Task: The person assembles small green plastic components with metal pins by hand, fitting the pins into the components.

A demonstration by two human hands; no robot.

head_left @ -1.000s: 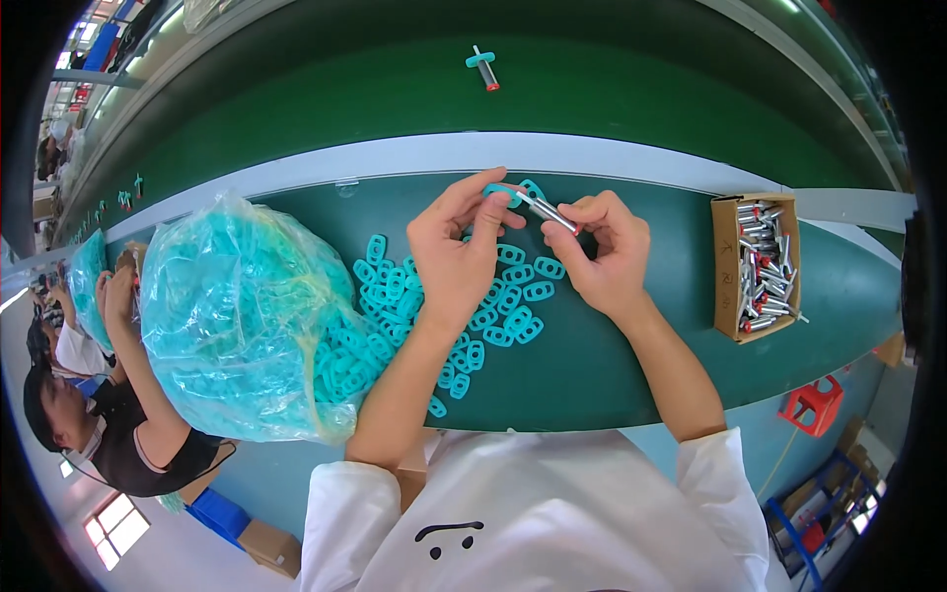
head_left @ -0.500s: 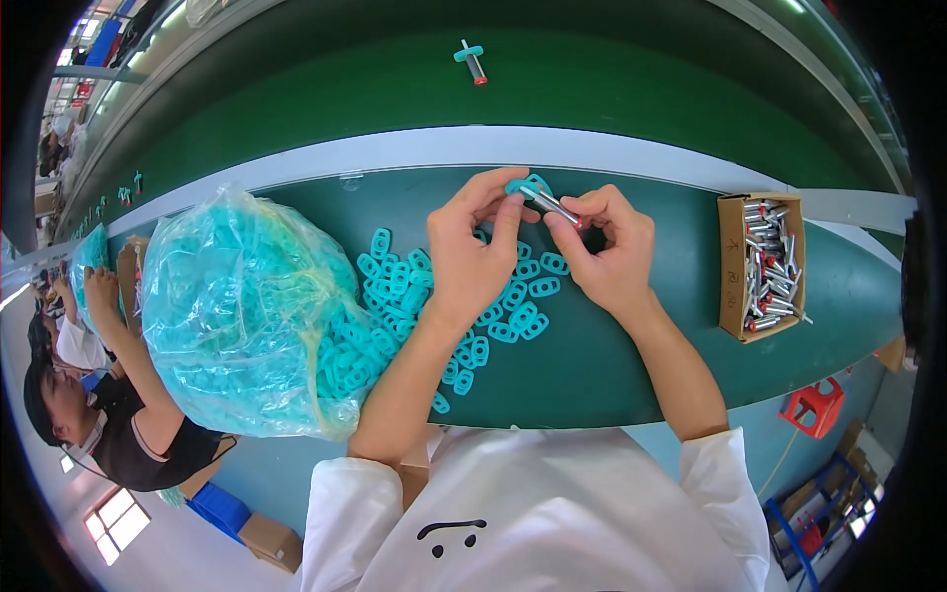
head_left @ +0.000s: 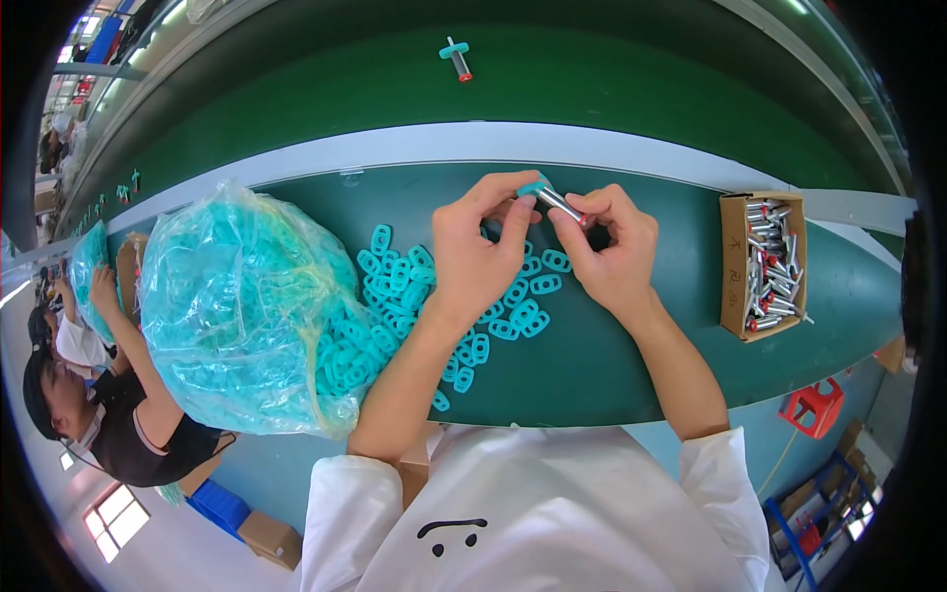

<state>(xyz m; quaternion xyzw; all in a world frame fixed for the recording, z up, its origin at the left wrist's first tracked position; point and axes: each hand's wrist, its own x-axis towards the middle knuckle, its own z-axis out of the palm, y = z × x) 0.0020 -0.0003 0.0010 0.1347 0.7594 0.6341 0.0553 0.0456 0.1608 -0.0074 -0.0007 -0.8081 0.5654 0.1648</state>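
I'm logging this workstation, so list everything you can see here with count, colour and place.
plastic bag: one, clear, full of teal pieces, table left
teal loop pieces: many, loose pile under the hands
cardboard box: one, brown, holds silver tubes, table right
silver tubes: many, red-tipped, inside the box
assembled piece: one, teal and silver, far belt
red stool: one, lower right
co-worker: one, far left
silver tube with teal cap: one, pinched between both hands
left hand: centre
right hand: centre

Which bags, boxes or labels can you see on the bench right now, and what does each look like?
Clear plastic bag: left of the hands, bulging, full of teal plastic loops, open toward the loose pile.
Cardboard box: right end of the green bench, small, brown, open-topped, filled with silver metal tubes; handwriting on its side.
Brown carton: floor, lower left, beside a blue crate.
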